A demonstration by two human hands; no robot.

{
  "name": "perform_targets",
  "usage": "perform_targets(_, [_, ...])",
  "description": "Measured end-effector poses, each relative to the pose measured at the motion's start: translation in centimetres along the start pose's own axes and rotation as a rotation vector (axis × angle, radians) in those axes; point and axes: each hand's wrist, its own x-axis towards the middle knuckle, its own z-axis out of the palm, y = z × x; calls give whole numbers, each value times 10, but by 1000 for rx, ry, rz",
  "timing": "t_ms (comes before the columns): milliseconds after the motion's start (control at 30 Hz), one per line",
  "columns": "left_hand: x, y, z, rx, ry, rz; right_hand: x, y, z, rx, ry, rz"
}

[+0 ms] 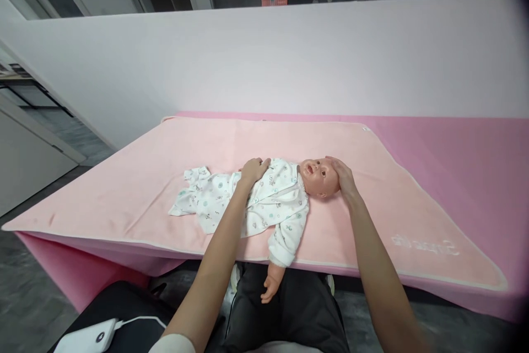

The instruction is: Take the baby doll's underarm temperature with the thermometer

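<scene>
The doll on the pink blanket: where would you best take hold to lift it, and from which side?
Probably the doll at head and trunk, from the near edge: it lies on its back, head to the right, one arm hanging over. The right hand already cups the head; the left hand rests on the chest.

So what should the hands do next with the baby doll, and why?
Probably slide the doll a little farther onto the pink mat. Its near arm hangs over the table edge, so it lies close to the rim. The right hand already cups the head and the left hand rests on the chest, so both could ease it back gently.
</scene>
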Motion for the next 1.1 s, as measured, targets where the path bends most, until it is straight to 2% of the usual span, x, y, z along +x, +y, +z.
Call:
perform_targets(267, [-7,4,4,35,52,-89,-2,4,-5,153,-6,99])
perform_targets(433, [-17,8,-2,48,30,-144,-3,0,-1,169,35,81])
perform_targets(500, [-19,4,-5,15,56,-146,-5,-3,1,192,45,93])
perform_targets(600, [-20,-6,-8,-45,127,-158,-8,-7,2,304,73,256])
perform_targets(667, [-19,-13,-9,-83,134,-153,-9,-8,1,376,135,377])
perform_targets(733, [-18,-18,-9,-118,118,-134,-8,-7,0,396,193,433])
perform_targets(833, [-18,-22,-9,-154,128,-116,-5,-6,0,357,250,426])
perform_targets(967, [-18,-27,-7,-194,164,-109,0,-7,-1,309,390,311])
perform_targets(1100, [-20,-29,-6,-208,168,-101,-1,-10,1,322,380,252])
